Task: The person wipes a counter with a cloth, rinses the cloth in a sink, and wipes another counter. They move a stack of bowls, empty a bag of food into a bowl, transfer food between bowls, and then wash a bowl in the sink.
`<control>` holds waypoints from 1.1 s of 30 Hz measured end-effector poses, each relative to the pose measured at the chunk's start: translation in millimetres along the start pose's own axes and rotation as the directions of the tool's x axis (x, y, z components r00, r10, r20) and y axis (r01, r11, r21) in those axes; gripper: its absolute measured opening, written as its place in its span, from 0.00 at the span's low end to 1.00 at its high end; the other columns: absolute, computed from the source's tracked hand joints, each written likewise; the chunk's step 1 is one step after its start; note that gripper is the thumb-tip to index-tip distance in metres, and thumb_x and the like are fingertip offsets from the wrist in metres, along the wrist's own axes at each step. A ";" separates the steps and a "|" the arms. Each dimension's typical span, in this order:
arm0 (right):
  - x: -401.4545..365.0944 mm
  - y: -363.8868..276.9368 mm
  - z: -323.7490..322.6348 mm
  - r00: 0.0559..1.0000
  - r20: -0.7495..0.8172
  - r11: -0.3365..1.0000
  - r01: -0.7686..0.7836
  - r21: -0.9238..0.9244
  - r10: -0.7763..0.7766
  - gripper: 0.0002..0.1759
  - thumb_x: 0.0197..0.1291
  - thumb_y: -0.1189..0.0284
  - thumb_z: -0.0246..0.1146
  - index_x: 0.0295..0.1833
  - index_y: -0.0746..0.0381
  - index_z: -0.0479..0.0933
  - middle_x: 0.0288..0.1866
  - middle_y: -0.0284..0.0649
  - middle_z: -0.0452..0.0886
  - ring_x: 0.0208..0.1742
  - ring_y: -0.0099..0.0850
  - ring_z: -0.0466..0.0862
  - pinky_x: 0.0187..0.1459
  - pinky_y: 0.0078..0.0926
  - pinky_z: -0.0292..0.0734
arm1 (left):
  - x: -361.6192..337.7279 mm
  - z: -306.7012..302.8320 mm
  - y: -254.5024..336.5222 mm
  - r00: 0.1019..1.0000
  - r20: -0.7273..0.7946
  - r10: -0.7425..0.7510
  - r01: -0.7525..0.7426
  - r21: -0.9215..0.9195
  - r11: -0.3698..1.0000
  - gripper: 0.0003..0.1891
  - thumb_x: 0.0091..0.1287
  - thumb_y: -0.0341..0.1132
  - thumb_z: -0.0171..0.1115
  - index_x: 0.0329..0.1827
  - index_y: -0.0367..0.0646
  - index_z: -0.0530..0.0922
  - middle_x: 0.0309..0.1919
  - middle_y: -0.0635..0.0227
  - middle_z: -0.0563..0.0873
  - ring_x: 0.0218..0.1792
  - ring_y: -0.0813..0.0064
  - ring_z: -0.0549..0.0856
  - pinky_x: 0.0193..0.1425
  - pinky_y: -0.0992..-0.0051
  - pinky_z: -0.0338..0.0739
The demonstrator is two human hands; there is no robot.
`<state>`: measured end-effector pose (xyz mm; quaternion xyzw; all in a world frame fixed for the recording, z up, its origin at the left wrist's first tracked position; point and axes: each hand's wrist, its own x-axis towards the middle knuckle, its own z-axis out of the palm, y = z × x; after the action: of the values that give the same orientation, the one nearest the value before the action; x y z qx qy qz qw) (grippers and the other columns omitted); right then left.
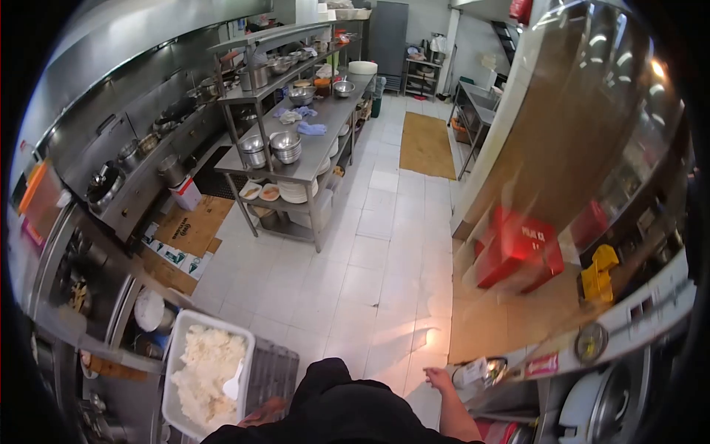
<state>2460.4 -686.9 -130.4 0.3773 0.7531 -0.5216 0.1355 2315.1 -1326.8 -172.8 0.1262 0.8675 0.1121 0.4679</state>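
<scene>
Left hand [271, 411]'s a blur by the white plastic tub [214, 320] of rice [201, 362], can't tell its grip. White scoop [234, 383]'s inside, probably for easy grabbing. Right hand [439, 379]'s half-open, looks empty. Farther off, shiny steel bowls [286, 148] nest, likely saving space.

White tub [249, 346] holds rice [202, 366] (1 white paddle [232, 385] on top).

Right of the white rice tub [248, 362], the clothing [355, 407] is plain black; beyond it, the box [518, 251] is red with white lettering.
</scene>
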 end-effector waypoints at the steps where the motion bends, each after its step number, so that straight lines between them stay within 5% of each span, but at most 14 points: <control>1: 36.4 -38.3 -13.0 0.994 -0.028 0.994 0.103 0.028 -0.103 0.18 0.70 0.56 0.58 0.55 0.53 0.83 0.42 0.34 0.85 0.36 0.28 0.86 0.29 0.25 0.79 | -18.7 -8.5 -2.7 0.999 0.038 0.039 -0.038 -0.026 0.999 0.27 0.73 0.56 0.46 0.48 0.42 0.85 0.47 0.50 0.86 0.51 0.49 0.84 0.58 0.52 0.75; 5: 130.5 -170.9 -53.0 0.975 -0.087 0.957 0.219 0.190 -0.205 0.18 0.70 0.57 0.58 0.55 0.54 0.83 0.43 0.34 0.85 0.38 0.28 0.87 0.29 0.25 0.78 | 7.6 -61.4 8.5 0.985 0.172 -0.029 0.040 -0.061 0.997 0.26 0.72 0.56 0.47 0.51 0.44 0.84 0.52 0.51 0.84 0.56 0.50 0.81 0.62 0.55 0.72; 7: 163.8 -190.7 -63.9 0.992 -0.110 0.946 0.092 0.310 -0.060 0.17 0.69 0.58 0.60 0.55 0.56 0.83 0.41 0.35 0.85 0.37 0.27 0.86 0.29 0.25 0.78 | 51.3 -101.3 32.5 0.976 0.217 -0.023 0.034 -0.050 0.998 0.26 0.72 0.55 0.48 0.53 0.44 0.84 0.54 0.52 0.83 0.58 0.51 0.80 0.64 0.56 0.71; 9: 194.7 -162.1 -70.7 0.996 -0.057 0.977 -0.058 0.208 0.071 0.15 0.67 0.63 0.62 0.55 0.56 0.83 0.38 0.36 0.85 0.35 0.28 0.86 0.29 0.26 0.79 | 123.0 -151.9 69.2 0.966 0.259 0.009 -0.009 -0.003 1.000 0.25 0.72 0.55 0.49 0.55 0.45 0.83 0.56 0.53 0.83 0.60 0.52 0.79 0.66 0.57 0.70; 12: 220.4 -105.5 -82.3 0.882 0.293 0.894 -0.422 0.148 0.368 0.15 0.67 0.71 0.57 0.55 0.49 0.84 0.34 0.36 0.82 0.31 0.30 0.83 0.30 0.39 0.80 | 272.9 -248.8 134.8 0.958 0.267 0.102 -0.142 0.136 0.981 0.25 0.72 0.55 0.50 0.58 0.46 0.83 0.60 0.54 0.81 0.64 0.54 0.77 0.69 0.58 0.68; 13: 227.7 -77.5 -87.4 0.806 0.449 0.843 -0.506 0.185 0.385 0.17 0.68 0.72 0.56 0.59 0.49 0.82 0.37 0.35 0.81 0.34 0.30 0.85 0.33 0.43 0.81 | 328.4 -290.6 165.1 0.965 0.207 0.163 -0.204 0.197 0.959 0.25 0.72 0.54 0.50 0.58 0.47 0.82 0.61 0.54 0.81 0.65 0.54 0.76 0.70 0.59 0.68; 14: 229.0 -57.5 -81.9 0.797 0.389 0.844 -0.530 0.083 0.462 0.18 0.69 0.71 0.55 0.61 0.51 0.79 0.39 0.36 0.81 0.35 0.31 0.85 0.33 0.40 0.81 | 364.7 -342.1 185.5 0.946 0.037 0.323 -0.325 0.136 0.936 0.25 0.72 0.54 0.49 0.56 0.44 0.83 0.60 0.54 0.82 0.62 0.54 0.79 0.68 0.59 0.70; 15: 221.8 -56.3 -83.8 0.793 0.363 0.840 -0.541 0.051 0.489 0.17 0.69 0.71 0.56 0.61 0.51 0.79 0.39 0.35 0.81 0.35 0.31 0.85 0.33 0.39 0.81 | 379.7 -400.8 227.1 0.942 -0.248 0.226 -0.229 0.016 0.973 0.23 0.71 0.52 0.49 0.50 0.44 0.84 0.50 0.53 0.86 0.52 0.52 0.84 0.59 0.56 0.77; 18: 227.4 -83.1 -100.2 0.815 0.347 0.831 -0.536 0.148 0.464 0.17 0.68 0.69 0.56 0.60 0.52 0.80 0.38 0.35 0.81 0.34 0.31 0.85 0.32 0.37 0.80 | 416.6 -576.0 340.7 0.864 -0.476 0.163 -0.277 -0.180 0.944 0.20 0.70 0.48 0.56 0.53 0.43 0.83 0.47 0.53 0.87 0.51 0.53 0.85 0.56 0.62 0.78; 22: 298.5 -133.5 -130.3 0.836 0.336 0.828 -0.516 0.218 0.433 0.17 0.67 0.68 0.58 0.59 0.53 0.80 0.38 0.34 0.81 0.34 0.31 0.84 0.31 0.34 0.79 | 470.1 -708.7 434.5 0.696 -0.681 0.227 -0.506 -0.241 0.828 0.18 0.70 0.44 0.59 0.55 0.41 0.82 0.47 0.56 0.88 0.49 0.59 0.87 0.55 0.66 0.79; 27: 458.6 -206.3 -203.7 0.885 0.326 0.883 -0.413 0.224 0.331 0.17 0.66 0.66 0.59 0.58 0.55 0.81 0.38 0.34 0.82 0.33 0.30 0.83 0.30 0.30 0.78 | 533.6 -729.4 490.4 0.705 -0.691 0.158 -0.560 -0.406 0.722 0.14 0.71 0.34 0.59 0.56 0.41 0.82 0.46 0.61 0.89 0.45 0.71 0.87 0.52 0.73 0.79; 30: 626.3 -250.3 -284.2 0.901 0.432 0.873 -0.173 0.455 -0.046 0.17 0.65 0.64 0.60 0.57 0.55 0.81 0.37 0.33 0.82 0.33 0.30 0.83 0.30 0.28 0.78 | 542.6 -728.7 517.8 0.755 -0.640 0.142 -0.570 -0.534 0.624 0.14 0.70 0.31 0.60 0.56 0.41 0.82 0.44 0.64 0.89 0.43 0.77 0.86 0.50 0.75 0.80; 31: 672.1 -331.0 -293.2 0.948 0.176 0.955 -0.282 0.091 0.263 0.18 0.64 0.66 0.60 0.58 0.58 0.80 0.37 0.38 0.83 0.30 0.32 0.85 0.26 0.30 0.80 | 537.6 -739.4 524.5 0.754 -0.645 0.123 -0.565 -0.542 0.622 0.14 0.70 0.31 0.60 0.56 0.41 0.82 0.44 0.64 0.89 0.43 0.77 0.86 0.50 0.75 0.80; 33: 765.9 -418.0 -344.1 0.991 0.044 0.992 -0.127 -0.014 0.127 0.16 0.64 0.66 0.60 0.52 0.61 0.83 0.33 0.39 0.83 0.29 0.30 0.85 0.27 0.31 0.79 | 532.7 -760.8 539.5 0.702 -0.706 0.089 -0.593 -0.511 0.622 0.13 0.70 0.31 0.59 0.56 0.41 0.83 0.43 0.65 0.89 0.41 0.78 0.86 0.50 0.75 0.80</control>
<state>1709.3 -125.8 -158.2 0.4120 0.7271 -0.5162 0.1873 1455.0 -703.7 -12.9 0.0660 0.8123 0.5639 0.1336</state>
